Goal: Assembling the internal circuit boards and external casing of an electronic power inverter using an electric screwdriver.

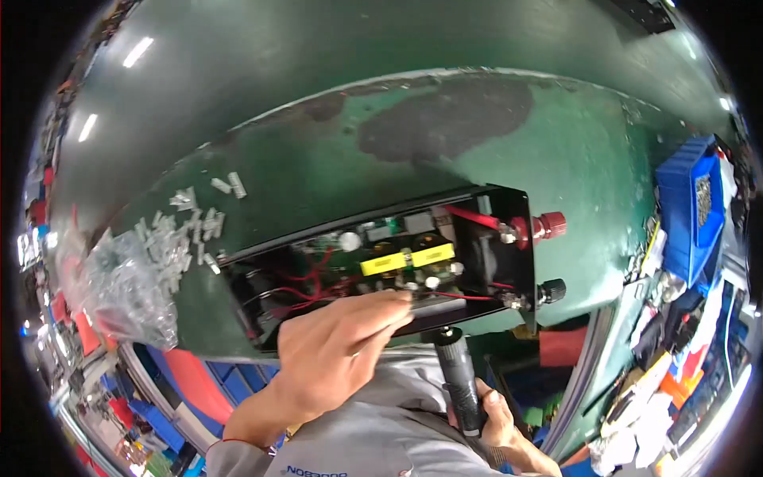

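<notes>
A black open-topped metal case point(373, 222) lies on the green tabletop with electronics inside. Within it are two yellow-wrapped parts point(407, 260), red wires point(314, 286) and a circuit board. A red terminal post point(548, 225) and a black terminal post point(551, 291) stick out of its right end. My left hand point(342, 350) is closed over the near wall, fingertips inside by the components. Below, my right hand point(498, 417) wraps around a black cylindrical power screwdriver point(458, 381). Its front end points up at the near wall; the tip is hidden.
Left of the case, small clear plastic pieces point(195, 230) lie scattered beside a crumpled clear bag point(131, 286). At right stands a blue bin point(690, 215) of small metal parts. Cluttered tools and packages point(660, 381) fill the lower right. The green table point(294, 175) has dark worn patches.
</notes>
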Action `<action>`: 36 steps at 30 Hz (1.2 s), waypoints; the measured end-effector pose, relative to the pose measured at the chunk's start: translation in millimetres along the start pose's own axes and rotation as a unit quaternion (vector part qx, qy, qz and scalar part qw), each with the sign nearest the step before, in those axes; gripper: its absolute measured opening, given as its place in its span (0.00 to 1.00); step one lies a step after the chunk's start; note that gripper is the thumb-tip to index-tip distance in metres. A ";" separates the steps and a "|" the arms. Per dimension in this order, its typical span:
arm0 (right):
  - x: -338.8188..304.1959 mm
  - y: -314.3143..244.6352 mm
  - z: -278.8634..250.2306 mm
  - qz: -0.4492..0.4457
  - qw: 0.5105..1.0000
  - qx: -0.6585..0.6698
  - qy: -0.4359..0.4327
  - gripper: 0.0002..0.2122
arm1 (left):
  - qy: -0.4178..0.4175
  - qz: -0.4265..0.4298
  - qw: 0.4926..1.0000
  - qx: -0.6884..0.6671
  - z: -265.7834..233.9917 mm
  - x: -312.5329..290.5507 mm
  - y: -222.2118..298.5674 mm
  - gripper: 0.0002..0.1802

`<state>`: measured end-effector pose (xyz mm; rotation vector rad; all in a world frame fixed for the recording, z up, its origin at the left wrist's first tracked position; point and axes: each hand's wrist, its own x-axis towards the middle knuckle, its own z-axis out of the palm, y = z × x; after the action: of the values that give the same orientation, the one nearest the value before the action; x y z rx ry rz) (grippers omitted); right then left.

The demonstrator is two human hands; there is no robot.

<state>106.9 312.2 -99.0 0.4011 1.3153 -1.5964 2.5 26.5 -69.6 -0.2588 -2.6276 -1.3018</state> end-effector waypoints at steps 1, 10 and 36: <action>-1.9 -5.4 1.3 0.001 1.000 0.002 -0.011 0.45 | 0.000 0.006 1.000 -0.004 3.0 2.2 -1.2 0.19; -13.9 1.6 -1.3 0.022 0.999 0.025 -0.028 0.46 | -0.045 -0.028 0.998 -0.034 -0.2 -1.3 1.2 0.19; -7.7 18.7 8.1 -0.014 1.000 0.017 0.013 0.50 | -0.030 0.003 0.999 -0.038 -1.2 0.0 -2.9 0.20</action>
<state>128.5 310.2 -100.6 0.4265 1.3207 -1.6441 1.9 23.8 -71.1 -0.3220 -2.6274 -1.4168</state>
